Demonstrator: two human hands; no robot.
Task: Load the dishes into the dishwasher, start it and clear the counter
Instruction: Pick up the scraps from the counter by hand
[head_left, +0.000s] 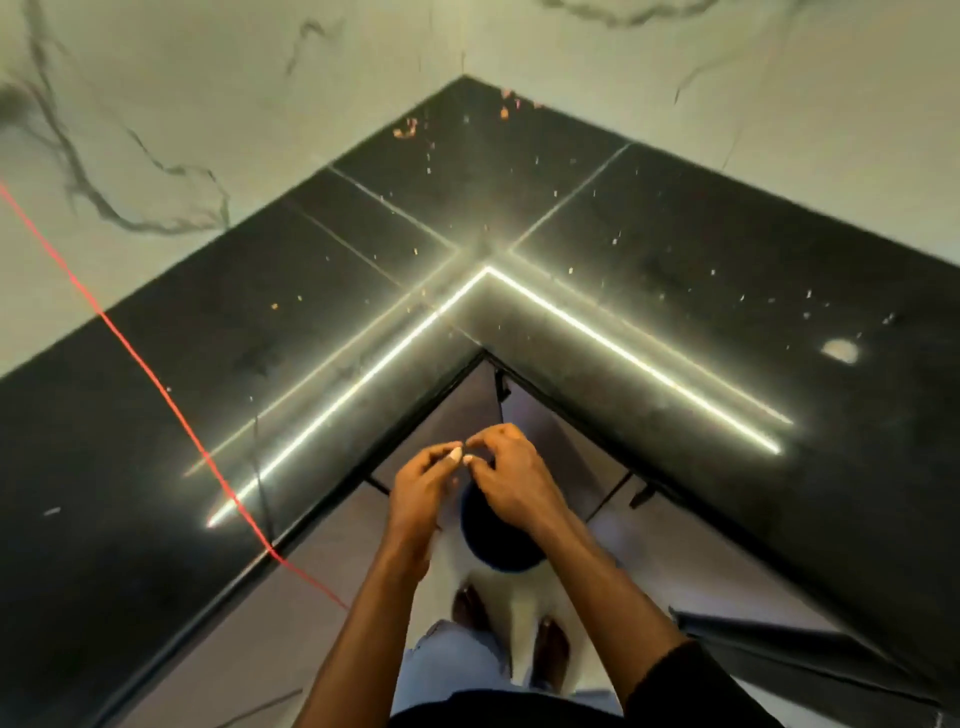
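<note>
On the head camera I see the left hand (421, 488) and right hand (511, 478) meet fingertip to fingertip, fingers curled, just off the inner corner of the black counter (675, 249), above a dark blue bin (493, 551). I cannot tell if they pinch anything. Orange crumbs (405, 130) dot the counter's far corner, and a red cord (156, 384) crosses its left wing.

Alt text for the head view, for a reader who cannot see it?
The left hand and right hand meet, curled fingertips nearly touching, above a dark blue container on the floor, at the inner corner of a black L-shaped counter. Crumbs dot the counter and a thin red line crosses its left side. Whether the hands pinch anything is unclear.
</note>
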